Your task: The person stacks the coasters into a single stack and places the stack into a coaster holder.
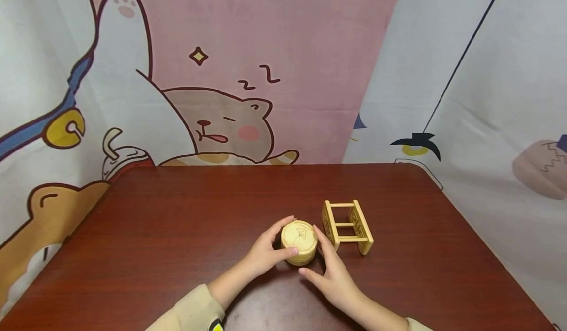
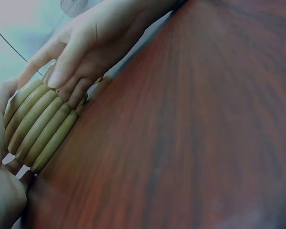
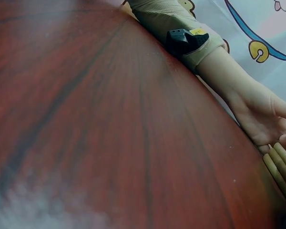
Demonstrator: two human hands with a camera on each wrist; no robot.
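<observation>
A stack of several round wooden coasters [image 1: 299, 237] stands on the table, a leaf drawn on its top disc. From the left, my left hand [image 1: 266, 252] grips the stack, its thumb over the near upper edge and its fingers round the far side. My right hand [image 1: 334, 274] curves about the right side, index fingertip near the top rim, thumb at the near side. The left wrist view shows the layered edges of the coasters [image 2: 40, 124] between both hands, with the right hand's lower fingers [image 2: 78, 90] curled at them.
Just right of the stack, close to the right hand, a pale wooden rack [image 1: 347, 225] with crossbars and carved sides stands on the dark red-brown table [image 1: 199, 213]. Behind the table hangs a cloth [image 1: 310, 50] printed with cartoon animals.
</observation>
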